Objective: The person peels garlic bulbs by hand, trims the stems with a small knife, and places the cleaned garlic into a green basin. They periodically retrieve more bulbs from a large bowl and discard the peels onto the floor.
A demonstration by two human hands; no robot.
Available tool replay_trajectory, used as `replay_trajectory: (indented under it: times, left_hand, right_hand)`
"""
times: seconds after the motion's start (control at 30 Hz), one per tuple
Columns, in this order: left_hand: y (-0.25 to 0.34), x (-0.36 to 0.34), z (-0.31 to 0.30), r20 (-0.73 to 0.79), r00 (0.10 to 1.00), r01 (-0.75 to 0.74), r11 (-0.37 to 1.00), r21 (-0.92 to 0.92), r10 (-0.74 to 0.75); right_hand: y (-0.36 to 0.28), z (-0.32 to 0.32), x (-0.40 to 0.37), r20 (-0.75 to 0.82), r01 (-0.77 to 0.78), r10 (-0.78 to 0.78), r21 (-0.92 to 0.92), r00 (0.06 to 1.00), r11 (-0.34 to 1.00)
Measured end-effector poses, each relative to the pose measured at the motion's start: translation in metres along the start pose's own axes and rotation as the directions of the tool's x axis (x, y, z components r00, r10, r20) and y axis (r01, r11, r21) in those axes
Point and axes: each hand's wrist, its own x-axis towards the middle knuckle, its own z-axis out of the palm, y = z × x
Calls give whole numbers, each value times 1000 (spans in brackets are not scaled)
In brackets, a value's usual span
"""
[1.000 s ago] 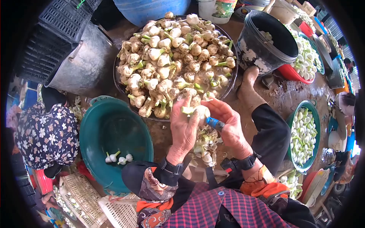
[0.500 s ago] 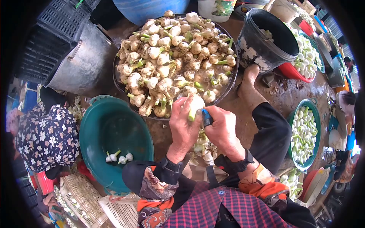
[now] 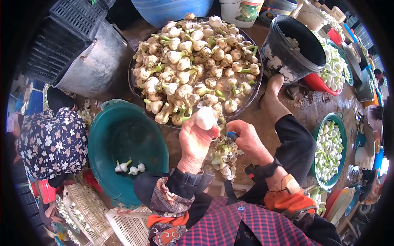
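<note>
My left hand (image 3: 193, 143) grips a white, cleaned garlic bulb (image 3: 205, 117), its round side up, with the fingers curled beneath it. My right hand (image 3: 249, 139) is closed around a small blue-handled tool (image 3: 232, 135), just right of the bulb and apart from it; the working end is not clear. Below both hands lies a heap of garlic peelings (image 3: 223, 158). Just ahead, a wide dark basin (image 3: 258, 88) is piled with soiled garlic bulbs (image 3: 184, 61) with cut green stems. To the left, a green tub (image 3: 127, 123) holds a few clean bulbs (image 3: 123, 166).
A black bucket (image 3: 281, 53) stands by the bare foot (image 3: 273, 98) at right. Farther right is a green basin (image 3: 342, 158) of cleaned garlic. A metal tub (image 3: 96, 61) and black crates (image 3: 78, 18) are at upper left. A person in floral cloth (image 3: 53, 143) sits at left.
My right hand with the blue-handled tool has moved right and down, away from the bulb. My left hand has turned the bulb, so its green stem no longer shows. The view has shifted slightly.
</note>
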Motion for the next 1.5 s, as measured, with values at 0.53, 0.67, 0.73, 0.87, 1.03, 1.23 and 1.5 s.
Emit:
replay_trajectory:
  times: [0.53,0.67,0.73,0.87,1.03,1.23,1.5]
  left_hand:
    - [33,-5,-4,-477,820,-264,948,177,318]
    - [17,6,-3,-450,831,-159,914,373,328]
    - [7,15,-10,-350,821,-195,797,572,452]
    - [2,14,-7,118,835,-243,169,955,538]
    - [-5,4,11,244,805,-357,112,927,541]
    - [3,-9,25,347,767,-414,3,910,540]
    - [4,-10,30,256,873,-365,209,907,416]
  right_hand:
    - [-21,101,138,189,473,-447,-533,875,701]
    - [1,85,161,59,287,-285,-341,957,895]
    - [-21,56,147,45,236,-232,-122,972,964]
    - [-70,-1,100,332,224,-233,65,914,972]
    - [-76,5,55,-66,134,-117,468,991,874]
    - [-61,35,28,-111,74,-1,660,994,748]
    - [-58,-5,22,172,13,-132,564,976,826]
